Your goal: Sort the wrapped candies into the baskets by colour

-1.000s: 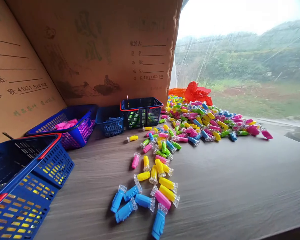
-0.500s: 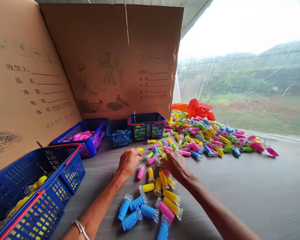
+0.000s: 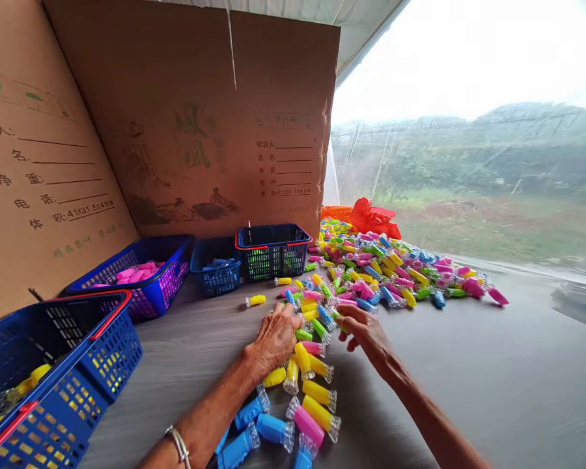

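Note:
My left hand (image 3: 277, 335) is closed over the near end of the mixed pile, its fingers curled down and the tips hidden. What it grips, if anything, does not show. My right hand (image 3: 367, 333) is at the pile's right side, fingers apart, the index tip by a green toy flashlight (image 3: 335, 314). Between the hands lie another green flashlight (image 3: 321, 331) and a blue one (image 3: 326, 317), with clear flared heads. Nearer me are yellow flashlights (image 3: 320, 394), a pink one (image 3: 306, 422) and several blue ones (image 3: 275, 430). A lone yellow flashlight (image 3: 255, 300) lies beyond my left hand.
Blue baskets stand at left and back: one with yellow pieces (image 3: 127, 339), one with pink (image 3: 163, 296), one with blue (image 3: 217, 281), one with green (image 3: 273, 247). A large mixed heap (image 3: 395, 267) lies back right, by a red bag (image 3: 375, 218). Cardboard walls (image 3: 200, 130) stand behind.
My left hand has moved right and nearer, away from the lone yellow flashlight. My right hand has shifted right and its fingers have spread. The view has turned slightly right.

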The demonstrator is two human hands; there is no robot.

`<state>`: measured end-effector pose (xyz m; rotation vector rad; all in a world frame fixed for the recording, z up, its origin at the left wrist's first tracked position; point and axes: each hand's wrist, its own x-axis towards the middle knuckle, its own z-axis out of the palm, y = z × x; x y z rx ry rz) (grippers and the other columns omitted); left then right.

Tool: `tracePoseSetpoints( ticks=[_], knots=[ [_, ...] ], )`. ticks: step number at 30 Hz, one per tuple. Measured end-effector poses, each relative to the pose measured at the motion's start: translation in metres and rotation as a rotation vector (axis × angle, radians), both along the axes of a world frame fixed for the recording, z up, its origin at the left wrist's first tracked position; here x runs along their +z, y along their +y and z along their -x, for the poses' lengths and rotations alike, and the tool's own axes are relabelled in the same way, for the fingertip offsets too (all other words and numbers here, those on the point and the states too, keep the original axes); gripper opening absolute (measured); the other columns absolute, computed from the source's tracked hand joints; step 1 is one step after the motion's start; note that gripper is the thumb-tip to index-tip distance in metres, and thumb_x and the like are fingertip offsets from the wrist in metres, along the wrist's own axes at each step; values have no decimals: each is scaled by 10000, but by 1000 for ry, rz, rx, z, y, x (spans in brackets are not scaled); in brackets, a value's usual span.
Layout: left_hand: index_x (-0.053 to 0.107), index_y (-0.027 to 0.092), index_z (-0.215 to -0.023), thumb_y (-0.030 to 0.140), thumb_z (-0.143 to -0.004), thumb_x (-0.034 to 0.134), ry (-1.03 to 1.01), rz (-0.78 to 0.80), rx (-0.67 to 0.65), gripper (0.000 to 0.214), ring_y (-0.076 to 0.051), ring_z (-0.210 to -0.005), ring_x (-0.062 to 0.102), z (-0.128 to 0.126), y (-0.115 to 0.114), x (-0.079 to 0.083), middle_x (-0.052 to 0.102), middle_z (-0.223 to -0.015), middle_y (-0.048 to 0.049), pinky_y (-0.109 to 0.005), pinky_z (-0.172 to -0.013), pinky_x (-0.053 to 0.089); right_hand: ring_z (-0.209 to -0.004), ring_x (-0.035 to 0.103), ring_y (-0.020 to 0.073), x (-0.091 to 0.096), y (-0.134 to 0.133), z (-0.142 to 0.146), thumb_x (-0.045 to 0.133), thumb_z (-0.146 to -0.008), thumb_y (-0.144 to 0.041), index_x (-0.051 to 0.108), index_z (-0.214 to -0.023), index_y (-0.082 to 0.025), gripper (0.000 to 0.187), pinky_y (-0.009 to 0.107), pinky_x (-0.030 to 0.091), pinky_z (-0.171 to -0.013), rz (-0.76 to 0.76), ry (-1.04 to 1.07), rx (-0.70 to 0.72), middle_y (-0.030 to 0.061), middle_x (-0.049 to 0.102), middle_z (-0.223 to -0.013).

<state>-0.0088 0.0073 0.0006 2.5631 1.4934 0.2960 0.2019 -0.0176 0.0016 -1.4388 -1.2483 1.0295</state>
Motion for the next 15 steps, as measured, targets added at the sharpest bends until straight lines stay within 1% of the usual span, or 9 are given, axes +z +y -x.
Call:
tracePoseSetpoints(
  ticks=[1, 3, 5, 6, 8, 11, 13, 15],
  knots=[
    [667, 218, -1055, 97, -800, 477, -36, -6, 33, 341, -241, -1139, 498, 4, -3, 1, 596, -1122, -84, -341, -968, 390, -660, 625, 202, -5, -1, 4, 549, -724, -415, 633, -1073, -141, 452, 301, 486, -518, -58, -98, -1, 84, 677, -883],
    [663, 205, -1010, 110, -776, 503, -135, 15, 130, 299, -225, -1055, 544, 13, -10, 8, 632, -1043, -77, -316, -910, 403, -785, 663, 235, -15, -3, 13, 485, -793, -387, 642, -1067, -170, 384, 352, 540, -653, -233, -347, -13, 112, 687, -1010],
    [662, 192, -916, 142, -764, 515, -275, 69, 250, 218, -203, -906, 583, 26, -14, 17, 654, -890, -57, -291, -800, 415, -911, 673, 264, -26, -3, 20, 423, -857, -350, 654, -1079, -184, 361, 395, 548, -770, -398, -586, -20, 135, 672, -1114],
    [657, 186, -866, 163, -762, 513, -366, 91, 301, 179, -190, -834, 587, 33, -14, 21, 650, -821, -47, -278, -743, 410, -947, 674, 272, -32, -3, 22, 392, -884, -333, 658, -1093, -186, 369, 406, 550, -794, -445, -674, -22, 146, 663, -1149],
    [641, 179, -813, 217, -758, 504, -570, 129, 384, 152, -161, -699, 568, 49, -10, 25, 639, -744, -31, -256, -636, 391, -958, 687, 271, -42, -2, 24, 347, -917, -310, 661, -1119, -187, 393, 400, 563, -791, -475, -783, -28, 160, 656, -1183],
    [621, 177, -874, 354, -734, 512, -857, 222, 499, 251, -114, -500, 489, 70, -1, 21, 643, -729, -19, -227, -470, 336, -952, 703, 247, -54, 0, 22, 334, -938, -302, 667, -1119, -200, 393, 358, 582, -779, -494, -843, -31, 147, 665, -1190],
    [601, 178, -934, 451, -702, 536, -980, 286, 555, 365, -96, -417, 443, 77, 4, 15, 641, -708, -10, -211, -393, 298, -973, 705, 242, -59, 1, 20, 337, -945, -305, 668, -1133, -206, 394, 342, 587, -791, -498, -863, -34, 134, 680, -1180],
    [585, 177, -978, 512, -678, 565, -1061, 301, 561, 450, -93, -397, 448, 80, 5, 10, 633, -683, -1, -197, -358, 295, -1033, 693, 256, -64, 3, 19, 351, -941, -312, 667, -1168, -209, 402, 343, 588, -811, -492, -889, -16, 129, 689, -1189]
  ],
)
